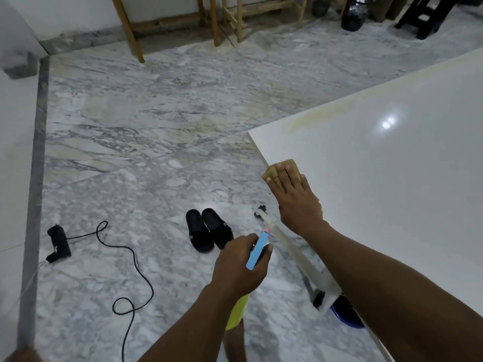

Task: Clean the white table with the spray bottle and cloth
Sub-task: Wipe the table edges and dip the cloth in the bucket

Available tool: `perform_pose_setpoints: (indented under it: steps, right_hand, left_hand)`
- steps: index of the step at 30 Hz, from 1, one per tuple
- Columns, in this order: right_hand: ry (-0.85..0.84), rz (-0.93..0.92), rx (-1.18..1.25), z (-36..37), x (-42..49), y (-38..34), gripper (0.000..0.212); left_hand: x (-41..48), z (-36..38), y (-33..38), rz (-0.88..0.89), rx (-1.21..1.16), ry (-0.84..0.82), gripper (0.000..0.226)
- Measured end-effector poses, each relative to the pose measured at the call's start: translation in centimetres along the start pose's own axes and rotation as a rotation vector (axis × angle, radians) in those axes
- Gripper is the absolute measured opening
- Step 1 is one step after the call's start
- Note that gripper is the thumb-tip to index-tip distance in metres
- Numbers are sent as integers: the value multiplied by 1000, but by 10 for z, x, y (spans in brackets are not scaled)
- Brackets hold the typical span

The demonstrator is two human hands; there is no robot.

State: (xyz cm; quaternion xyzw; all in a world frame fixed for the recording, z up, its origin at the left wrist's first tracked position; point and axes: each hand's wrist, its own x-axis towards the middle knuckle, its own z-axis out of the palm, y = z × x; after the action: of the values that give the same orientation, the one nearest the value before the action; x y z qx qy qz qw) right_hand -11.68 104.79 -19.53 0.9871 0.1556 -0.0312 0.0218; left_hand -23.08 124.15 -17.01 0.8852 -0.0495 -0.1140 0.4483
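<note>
The white table (392, 178) fills the right side, glossy, with a yellowish smear along its far left edge. My right hand (295, 197) lies flat on a tan cloth (281, 168), pressing it onto the table's near left edge close to the corner. My left hand (240, 267) is off the table, over the floor, wrapped around a spray bottle (257, 253) with a light blue head and a yellow-green body that shows below my wrist. The bottle's nozzle points up toward the table edge.
A pair of black slippers (209, 229) lies on the marble floor beside the table. A black adapter with a curling cable (58, 242) lies to the left. A white table leg (295, 246) runs under the edge. Wooden frame legs (130, 30) and dark stools stand at the back.
</note>
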Motion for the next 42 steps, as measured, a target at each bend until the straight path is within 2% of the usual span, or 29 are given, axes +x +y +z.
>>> perform_pose_setpoints:
  steps: [3,9,14,19,21,23,25,26,28,29,30,31,35,39,42]
  right_hand:
    - [50,7,8,10,-62,5,64]
    - [161,1,25,30,-212,16,73]
    - [108,9,27,42,-353,25,81]
    - [138,46,37,43,-460,25,63]
    - [135,28,202,41,-494,27,68]
    - [154,81,543,24,-518,27,67]
    - [148,336,990,-19,-528,32,57]
    - [166,576,1221,-39,-526,35,51]
    - [96,1040,1825,-74,-518,53,40]
    - [52,1132,2169,-86,-515,64,41]
    - [38,1131,2431,-96,-511,75,46]
    - [53,1107,2564,-103,-507,83,50]
    - [28,1036,2541,-134,-474,109,64]
    - [-120,921,2416,-153,-431,143,65]
    - [-200,902,2303,-159,-405,159,62]
  left_hand:
    - [-31,28,16,18,20,-6,39]
    - [-124,91,56,59,55,-18,38]
    - [-210,144,85,-1,65,-49,39]
    - [-264,175,119,-37,23,-71,36]
    - [-276,178,137,-35,13,-65,36]
    - [-281,177,153,-21,9,-53,36]
    - [-280,171,169,-1,36,-51,36]
    - [-278,167,176,10,48,-57,37]
    - [-272,156,192,31,59,-73,39]
    - [-268,151,200,37,65,-93,40]
    - [-263,146,208,37,76,-129,40]
    - [-257,141,214,23,96,-182,40]
    - [-222,131,239,-25,181,-379,40]
    - [-186,132,262,-25,252,-426,42]
    - [-171,133,280,-45,270,-463,38]
